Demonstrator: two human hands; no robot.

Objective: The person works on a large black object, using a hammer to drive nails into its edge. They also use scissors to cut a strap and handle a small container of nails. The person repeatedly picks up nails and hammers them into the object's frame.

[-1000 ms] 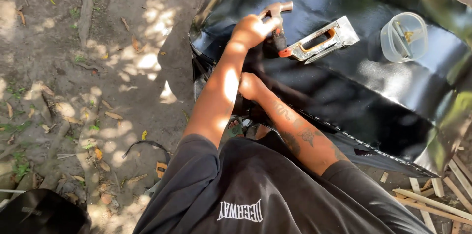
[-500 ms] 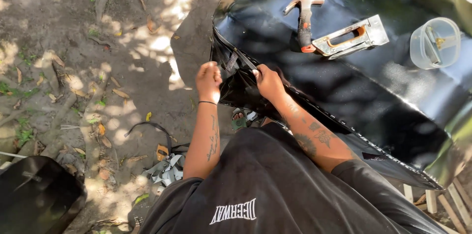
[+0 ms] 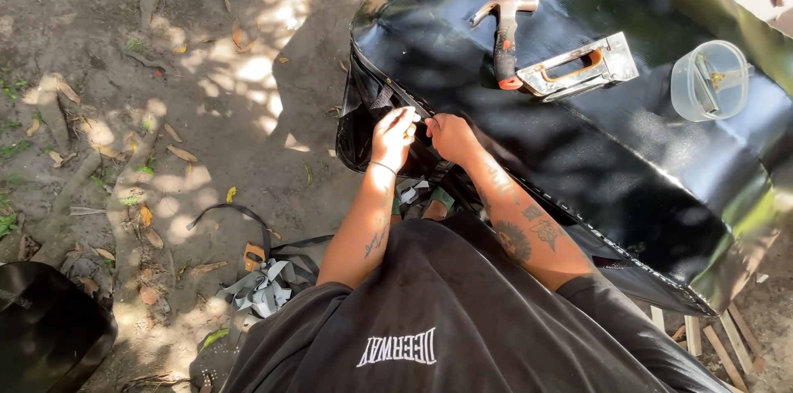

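Note:
A large frame wrapped in shiny black sheet material (image 3: pixel 578 161) lies in front of me. My left hand (image 3: pixel 393 137) and my right hand (image 3: pixel 450 137) are side by side at its near edge, both pinching the black sheet where it folds over the rim. A dark strap (image 3: pixel 382 97) runs along that edge just beyond my left hand. On top of the sheet, beyond my hands, lie a hammer (image 3: pixel 504 38) with a dark and orange grip and a metal staple gun (image 3: pixel 578 69).
A clear plastic cup (image 3: pixel 709 79) with small bits inside stands on the sheet at the right. Grey straps (image 3: pixel 260 285) lie on the dirt ground by my left side, a black bag (image 3: pixel 45 335) at bottom left, wooden slats (image 3: pixel 727 335) at bottom right.
One second ago my left hand was at the hammer on top of the sheet. It let go and came back to the near edge, where both hands now grip the fold.

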